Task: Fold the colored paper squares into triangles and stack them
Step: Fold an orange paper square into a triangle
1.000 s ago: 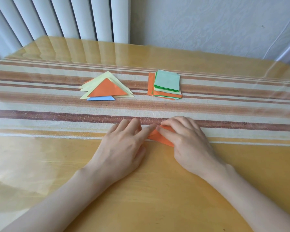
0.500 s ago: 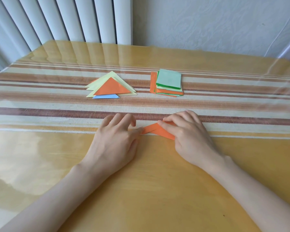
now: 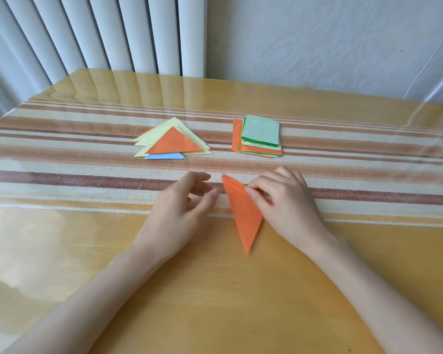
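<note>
A gap of striped cloth (image 3: 87, 172) runs between the pile of folded triangles (image 3: 173, 145) and the pile of squares (image 3: 260, 135), and a narrow band of it separates both piles from the left hand (image 3: 182, 210) and right hand (image 3: 289, 208). The two hands, with the orange triangle (image 3: 243, 215) pinched in the right, fill the middle of the table (image 3: 215, 302), and bare wood lies to either side of them. Behind the piles, the wall (image 3: 343, 42) and white slats (image 3: 113, 34) close the far edge.
</note>
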{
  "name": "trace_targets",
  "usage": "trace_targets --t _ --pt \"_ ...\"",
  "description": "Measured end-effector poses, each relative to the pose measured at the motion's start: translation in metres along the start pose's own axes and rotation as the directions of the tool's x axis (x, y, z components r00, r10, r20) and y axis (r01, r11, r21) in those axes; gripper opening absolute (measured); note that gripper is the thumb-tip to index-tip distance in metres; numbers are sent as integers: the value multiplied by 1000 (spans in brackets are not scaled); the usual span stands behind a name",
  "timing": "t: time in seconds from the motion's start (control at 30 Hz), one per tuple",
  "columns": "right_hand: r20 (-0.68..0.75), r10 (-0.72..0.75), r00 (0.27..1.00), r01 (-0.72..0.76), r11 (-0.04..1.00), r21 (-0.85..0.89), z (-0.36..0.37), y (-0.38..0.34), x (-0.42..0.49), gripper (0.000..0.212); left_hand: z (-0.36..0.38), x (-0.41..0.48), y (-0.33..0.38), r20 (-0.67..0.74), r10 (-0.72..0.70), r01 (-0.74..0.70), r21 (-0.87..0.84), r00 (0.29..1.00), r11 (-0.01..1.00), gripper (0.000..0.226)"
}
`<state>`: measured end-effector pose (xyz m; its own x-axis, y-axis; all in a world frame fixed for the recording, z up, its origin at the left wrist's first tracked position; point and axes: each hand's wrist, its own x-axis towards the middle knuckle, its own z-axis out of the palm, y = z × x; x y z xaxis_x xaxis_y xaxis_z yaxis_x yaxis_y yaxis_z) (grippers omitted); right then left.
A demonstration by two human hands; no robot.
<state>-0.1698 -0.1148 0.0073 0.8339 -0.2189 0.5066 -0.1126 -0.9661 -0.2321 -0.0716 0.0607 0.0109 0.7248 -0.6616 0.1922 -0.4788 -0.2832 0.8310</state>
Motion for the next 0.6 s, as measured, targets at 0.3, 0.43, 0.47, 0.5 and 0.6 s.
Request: trace_targets --t 0.3,0.43,0.47,0.5,0.6 --pt "462 358 811 -584 542 604 -16 -26 -6 12 -1 6 7 146 -152 199 -399 977 895 18" --pt "411 350 842 -528 689 496 -13 -23 -10 12 -3 4 0 163 -111 142 -192 980 971 14" --pt "369 345 863 -487 762 427 -11 -23 -10 12 -3 3 0 163 -76 96 -119 984 988 13" --pt "333 332 882 -441 832 337 -9 -22 -11 13 -2 2 0 162 -40 47 -41 986 998 12" --pt "294 325 899 -392 896 209 -7 -19 -11 17 1 -1 -2 152 93 -119 169 984 978 13"
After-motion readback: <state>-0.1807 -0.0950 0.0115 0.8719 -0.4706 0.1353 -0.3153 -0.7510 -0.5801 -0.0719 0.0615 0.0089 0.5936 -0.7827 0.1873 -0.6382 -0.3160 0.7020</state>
